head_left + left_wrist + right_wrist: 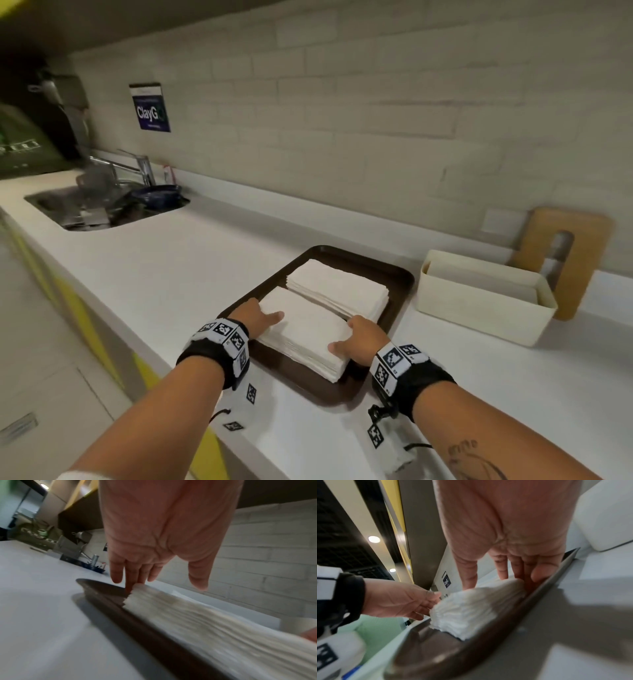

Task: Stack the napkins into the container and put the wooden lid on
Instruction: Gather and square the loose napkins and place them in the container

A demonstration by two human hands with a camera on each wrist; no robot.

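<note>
Two stacks of white napkins lie on a dark brown tray (308, 389). I stand over the near stack (305, 330); the far stack (339, 286) lies behind it. My left hand (265, 313) has straight fingers (128, 585) against the stack's left end, thumb over the top. My right hand (346, 334) rests its thumb on the top, with fingers (518, 572) reaching down between the stack's right end and the tray rim. The cream container (479, 317) stands open to the right of the tray. The wooden lid (589, 240) leans on the wall behind it.
A sink (44, 202) with dishes and a faucet (144, 168) sits at the far left of the white counter (191, 267). The tiled wall runs along the back. The counter's front edge lies just below my wrists.
</note>
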